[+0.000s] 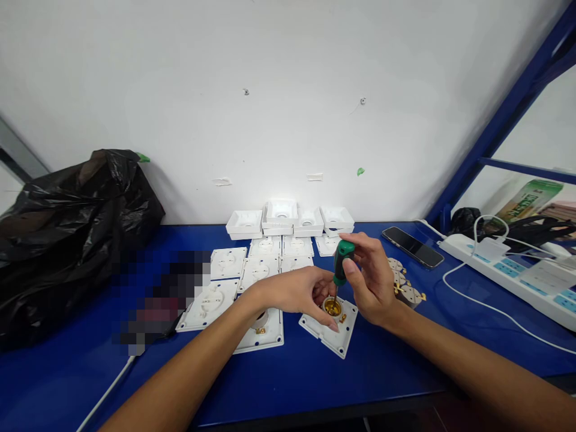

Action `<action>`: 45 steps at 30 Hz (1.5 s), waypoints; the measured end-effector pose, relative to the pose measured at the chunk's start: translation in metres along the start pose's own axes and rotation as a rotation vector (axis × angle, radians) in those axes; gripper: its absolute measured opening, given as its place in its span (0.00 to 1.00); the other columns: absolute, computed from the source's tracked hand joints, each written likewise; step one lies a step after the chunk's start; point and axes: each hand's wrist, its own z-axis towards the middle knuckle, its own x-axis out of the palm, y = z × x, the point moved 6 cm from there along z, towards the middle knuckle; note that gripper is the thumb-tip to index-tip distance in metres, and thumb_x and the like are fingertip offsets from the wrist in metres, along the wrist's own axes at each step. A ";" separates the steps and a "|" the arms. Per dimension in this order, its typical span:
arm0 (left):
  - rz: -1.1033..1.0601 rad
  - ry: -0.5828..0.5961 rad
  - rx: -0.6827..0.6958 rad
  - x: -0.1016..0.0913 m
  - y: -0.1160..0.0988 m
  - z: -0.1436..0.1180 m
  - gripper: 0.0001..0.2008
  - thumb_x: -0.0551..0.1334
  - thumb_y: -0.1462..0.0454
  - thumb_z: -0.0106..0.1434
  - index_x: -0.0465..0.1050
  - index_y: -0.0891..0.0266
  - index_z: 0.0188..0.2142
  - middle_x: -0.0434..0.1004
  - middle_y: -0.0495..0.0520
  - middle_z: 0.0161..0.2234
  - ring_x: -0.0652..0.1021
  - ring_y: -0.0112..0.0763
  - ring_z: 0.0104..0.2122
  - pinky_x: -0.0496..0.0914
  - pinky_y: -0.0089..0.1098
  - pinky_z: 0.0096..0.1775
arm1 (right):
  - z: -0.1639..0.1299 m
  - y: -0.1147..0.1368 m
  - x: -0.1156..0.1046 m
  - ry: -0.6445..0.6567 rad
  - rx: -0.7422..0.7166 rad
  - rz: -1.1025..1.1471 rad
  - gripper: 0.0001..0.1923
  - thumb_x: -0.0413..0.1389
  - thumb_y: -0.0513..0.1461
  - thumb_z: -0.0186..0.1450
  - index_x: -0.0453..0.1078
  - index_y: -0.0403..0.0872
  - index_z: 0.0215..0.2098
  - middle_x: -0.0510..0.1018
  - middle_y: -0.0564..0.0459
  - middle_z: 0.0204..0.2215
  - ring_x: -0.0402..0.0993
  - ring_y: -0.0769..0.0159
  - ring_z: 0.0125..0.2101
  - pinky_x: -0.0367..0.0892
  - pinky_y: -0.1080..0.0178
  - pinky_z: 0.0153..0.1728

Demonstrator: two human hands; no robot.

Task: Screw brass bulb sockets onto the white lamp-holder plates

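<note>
My right hand point(371, 279) grips a green-handled screwdriver point(342, 259), held upright with its tip down in the brass socket point(333, 307) of a white square lamp-holder plate point(329, 333) on the blue table point(315, 384). My left hand point(299, 291) rests on the plate's left side, fingers touching the socket's rim and steadying it. Another white plate point(265, 333) lies just to the left, partly under my left wrist.
Several white plates point(252, 270) and square covers point(281, 217) lie behind. Small brass and white parts point(407, 288) sit right of my hand. A phone point(413, 246), power strip point(517, 276) with white cable, and black bag point(67, 234) flank the area.
</note>
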 end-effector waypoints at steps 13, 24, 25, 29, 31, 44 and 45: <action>-0.018 0.010 0.008 0.001 -0.003 -0.002 0.25 0.76 0.50 0.48 0.65 0.57 0.35 0.66 0.43 0.27 0.67 0.28 0.26 0.60 0.32 0.27 | 0.004 0.003 -0.003 -0.031 -0.060 -0.013 0.22 0.60 0.32 0.66 0.65 0.56 0.55 0.67 0.55 0.35 0.61 0.68 0.29 0.61 0.64 0.24; 0.016 -0.008 -0.012 0.001 -0.001 0.000 0.25 0.76 0.50 0.47 0.64 0.58 0.33 0.65 0.44 0.27 0.67 0.27 0.26 0.59 0.32 0.27 | 0.003 0.002 0.001 0.034 -0.010 -0.022 0.24 0.58 0.33 0.68 0.64 0.56 0.59 0.67 0.56 0.33 0.64 0.68 0.29 0.63 0.63 0.24; 0.015 -0.008 -0.016 0.001 -0.001 0.000 0.26 0.76 0.50 0.47 0.64 0.58 0.34 0.65 0.44 0.27 0.67 0.28 0.26 0.59 0.32 0.27 | 0.003 0.002 0.001 0.035 -0.011 -0.018 0.24 0.58 0.33 0.68 0.64 0.56 0.59 0.68 0.55 0.34 0.64 0.68 0.29 0.63 0.63 0.24; 0.023 0.015 -0.016 0.001 -0.001 -0.001 0.25 0.76 0.50 0.48 0.63 0.58 0.31 0.63 0.42 0.25 0.65 0.26 0.25 0.59 0.32 0.27 | 0.001 0.002 0.002 0.057 0.005 -0.015 0.24 0.55 0.34 0.70 0.63 0.57 0.62 0.72 0.53 0.40 0.67 0.69 0.29 0.67 0.62 0.26; 0.029 0.015 -0.011 0.001 -0.002 -0.001 0.25 0.75 0.50 0.48 0.62 0.58 0.29 0.62 0.42 0.25 0.64 0.26 0.24 0.58 0.32 0.27 | 0.001 0.002 0.002 0.056 0.002 -0.023 0.24 0.54 0.34 0.70 0.63 0.56 0.63 0.73 0.52 0.42 0.67 0.69 0.29 0.68 0.62 0.26; 0.011 0.005 0.008 0.000 -0.002 0.000 0.24 0.76 0.52 0.47 0.62 0.58 0.28 0.63 0.42 0.24 0.64 0.26 0.23 0.58 0.33 0.27 | -0.005 0.000 0.001 0.101 0.014 -0.011 0.26 0.52 0.36 0.72 0.59 0.54 0.67 0.75 0.48 0.45 0.74 0.63 0.38 0.74 0.56 0.36; 0.005 0.007 0.015 0.000 -0.002 0.001 0.25 0.77 0.52 0.47 0.62 0.58 0.27 0.63 0.42 0.24 0.64 0.26 0.23 0.58 0.33 0.27 | -0.005 -0.002 0.002 0.106 0.037 0.017 0.25 0.50 0.36 0.73 0.58 0.54 0.67 0.75 0.48 0.44 0.75 0.63 0.39 0.74 0.56 0.37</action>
